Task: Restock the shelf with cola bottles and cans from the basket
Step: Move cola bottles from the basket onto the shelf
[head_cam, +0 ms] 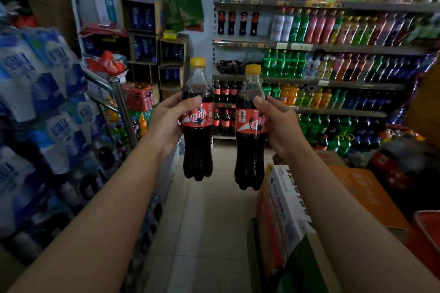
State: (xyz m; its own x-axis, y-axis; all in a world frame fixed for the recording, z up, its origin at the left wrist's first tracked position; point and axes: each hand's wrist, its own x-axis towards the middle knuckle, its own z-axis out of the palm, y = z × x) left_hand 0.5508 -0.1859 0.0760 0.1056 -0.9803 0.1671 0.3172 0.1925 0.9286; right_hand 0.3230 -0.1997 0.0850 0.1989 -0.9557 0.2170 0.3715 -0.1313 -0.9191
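Both forearms stretch out from the bottom corners, bare, reaching up toward the middle. Left hand [166, 121] is wrapped around a cola bottle [197, 123], thumb across the top edge of the red label, yellow cap up at about 11 o'clock from center. Right hand [277, 123] grips a second cola bottle [250, 131] the same way, thumb tip on the shoulder just above the label. Both bottles are upright, side by side with a gap between them, hanging in the air over the pale tiled floor [209, 221].

Straight ahead, from 12 to 3 o'clock, is the drinks shelf [262, 43], packed with green, orange, pink and blue bottles. Its left end has cola rows: a few small ones on the second tier, more lower down behind the held bottles.

At 9 o'clock sit stacked shrink-wrapped water packs [35, 102], pretty blurry. At 5 o'clock are cardboard cartons [285, 197], one white with print, one orange behind it. Can't spot the basket for sure.
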